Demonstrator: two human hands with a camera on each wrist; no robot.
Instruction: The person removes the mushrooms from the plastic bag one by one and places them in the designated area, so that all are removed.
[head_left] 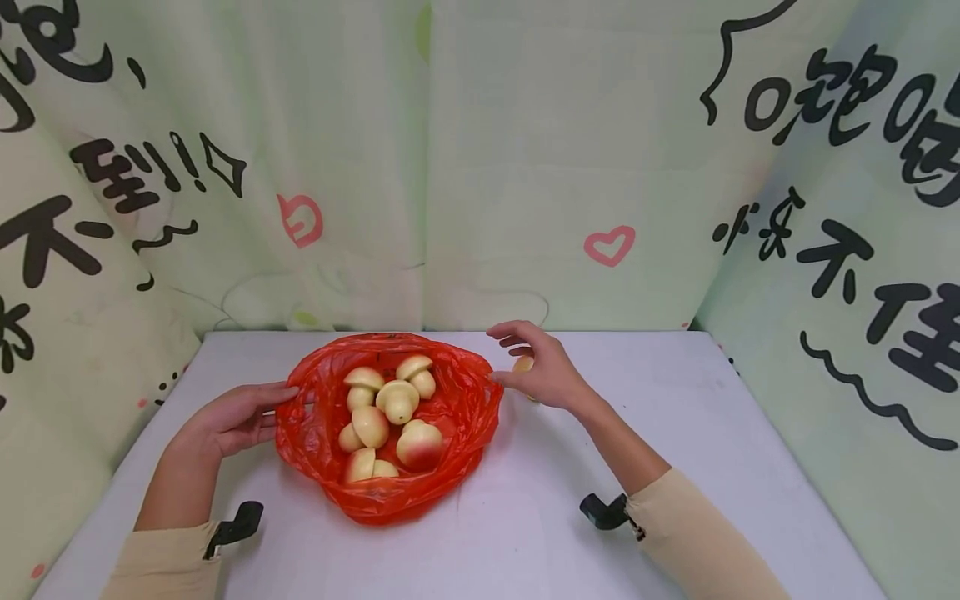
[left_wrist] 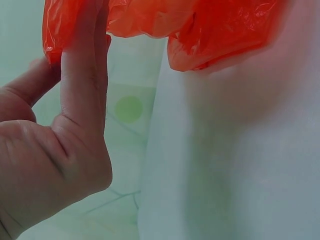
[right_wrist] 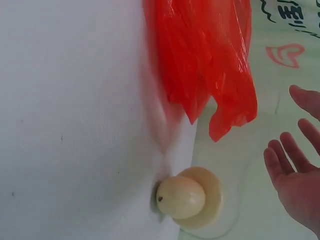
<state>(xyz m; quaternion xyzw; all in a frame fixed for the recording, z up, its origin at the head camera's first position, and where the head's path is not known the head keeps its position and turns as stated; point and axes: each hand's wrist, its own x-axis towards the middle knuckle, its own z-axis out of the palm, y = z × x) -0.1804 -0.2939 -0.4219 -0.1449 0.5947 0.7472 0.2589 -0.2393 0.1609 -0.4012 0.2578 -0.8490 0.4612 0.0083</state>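
Note:
A red plastic bag (head_left: pixel 480 417) stands on the table with its mouth spread wide. Inside it lie several smooth, pale yellow mushrooms (head_left: pixel 397 401), some tinged with red. At the bag's left rim, my left hand (head_left: pixel 236 419) pinches the plastic between thumb and fingers; the left wrist view shows the red film (left_wrist: pixel 62 25) between them. My right hand (head_left: pixel 546 367) hovers just off the right rim, fingers spread and holding nothing. Partly hidden behind it, a single mushroom (right_wrist: pixel 182 197) lies on the table outside the bag.
The white table (head_left: pixel 600 533) is walled on its back and sides by a pale green curtain (head_left: pixel 570 167) with black lettering and pink hearts. A black camera mount (head_left: pixel 238 525) is strapped to the left sleeve, another (head_left: pixel 603 511) to the right.

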